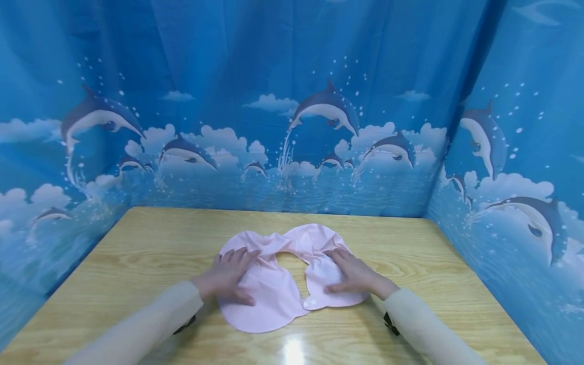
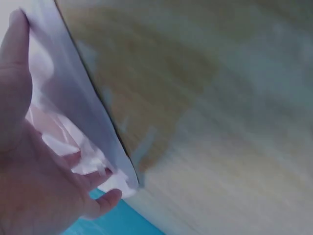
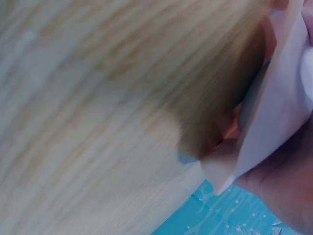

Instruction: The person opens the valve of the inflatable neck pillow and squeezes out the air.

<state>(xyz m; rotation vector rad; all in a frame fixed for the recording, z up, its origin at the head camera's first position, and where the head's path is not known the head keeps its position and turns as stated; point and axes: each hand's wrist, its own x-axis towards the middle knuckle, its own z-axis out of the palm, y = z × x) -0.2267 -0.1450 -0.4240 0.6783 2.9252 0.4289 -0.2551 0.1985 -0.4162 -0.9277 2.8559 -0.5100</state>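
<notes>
A pale pink scalloped baby bib (image 1: 269,304) lies spread on the table, wrinkled along its far side, with an opening in its middle. Near its front edge, a whitish round fastener (image 1: 310,303) shows beside the slit. My left hand (image 1: 229,276) rests on the bib's left lobe, fingers spread. On the right lobe lies my right hand (image 1: 355,274), its fingers spread and thumb apart. The left wrist view shows loosely bent fingers (image 2: 105,203) against the cloth. In the right wrist view, a raised bib edge (image 3: 274,107) hides part of the hand.
The wood-grain table (image 1: 150,253) extends around the bib on all sides. A blue curtain (image 1: 255,66) printed with dolphins and clouds hangs behind the table and along both sides. Light glares off the table's front (image 1: 293,350).
</notes>
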